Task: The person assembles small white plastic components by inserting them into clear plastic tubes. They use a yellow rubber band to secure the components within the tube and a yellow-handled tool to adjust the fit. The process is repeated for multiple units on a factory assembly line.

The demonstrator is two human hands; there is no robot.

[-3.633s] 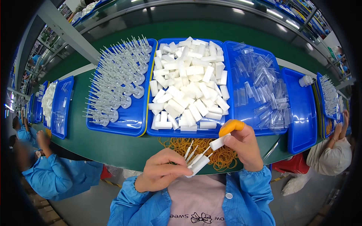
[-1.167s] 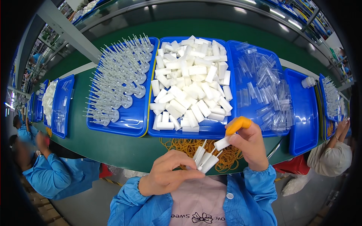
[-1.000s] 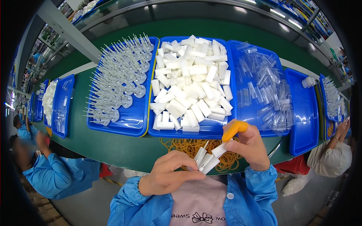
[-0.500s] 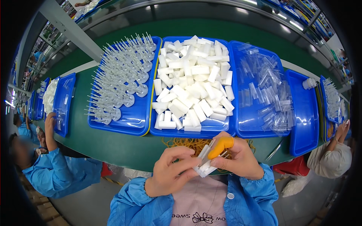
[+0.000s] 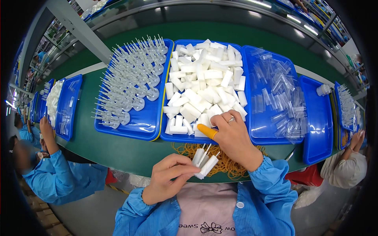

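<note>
My left hand (image 5: 167, 176) is closed on a foam-block assembly (image 5: 205, 165), made of white blocks with thin pale stems sticking up out of them. My right hand (image 5: 234, 138), with an orange finger cot on one finger and a ring on another, reaches over the near edge of the middle tray. Its fingers are spread and touch the white foam blocks (image 5: 201, 88) heaped there; its thumb is hidden. Yellow rubber bands (image 5: 226, 167) lie in a loose pile on the table, below the right hand and beside the held assembly.
At left, a blue tray (image 5: 147, 133) holds several translucent stemmed discs (image 5: 132, 80). To the right stands a tray of clear plastic tubes (image 5: 281, 92), then a blue tray (image 5: 317, 133) with a small pale cup (image 5: 323, 89). Co-workers in blue (image 5: 65, 179) and white (image 5: 346, 169) sit on either side.
My right hand has left the assembly and moved up to the foam blocks. My left hand keeps the assembly, now turned with its stems pointing up and away. The view has shifted slightly.
</note>
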